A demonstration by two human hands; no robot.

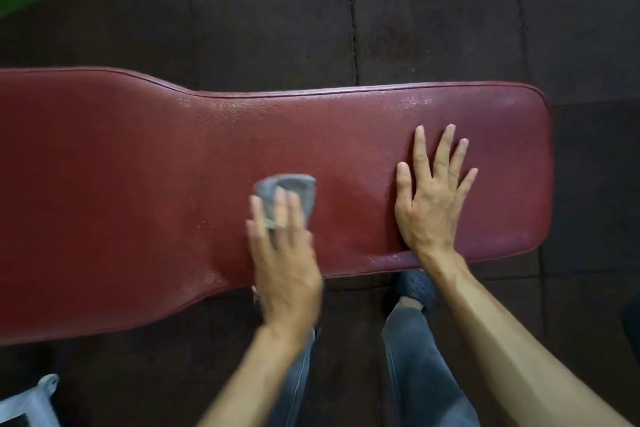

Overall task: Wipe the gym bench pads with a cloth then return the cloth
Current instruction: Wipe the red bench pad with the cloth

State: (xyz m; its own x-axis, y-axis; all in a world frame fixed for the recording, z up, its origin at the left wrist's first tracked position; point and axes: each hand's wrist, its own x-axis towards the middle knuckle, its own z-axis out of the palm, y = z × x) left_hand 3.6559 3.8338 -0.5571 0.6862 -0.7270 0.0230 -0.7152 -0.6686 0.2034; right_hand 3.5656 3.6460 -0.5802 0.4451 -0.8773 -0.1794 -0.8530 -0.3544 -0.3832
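The left hand (284,263) presses the cloth (291,194) — soft, light, probably damp — flat on the red pad (138,184); right hand (433,198) spread, bracing.

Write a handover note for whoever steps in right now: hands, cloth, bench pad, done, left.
Left hand: pressed on the grey cloth, fingers over it, mid-wipe near the middle of the red bench pad; the hand is motion-blurred.
Right hand: empty, flat, fingers spread on the narrower right part of the pad, bracing.
Pad: speckled, possibly damp patches show along the far edge and near edge.
Done: cannot tell how much has been wiped.
Left: finish the pad, including the wider left part, then return the cloth. Its storage spot is not in view.
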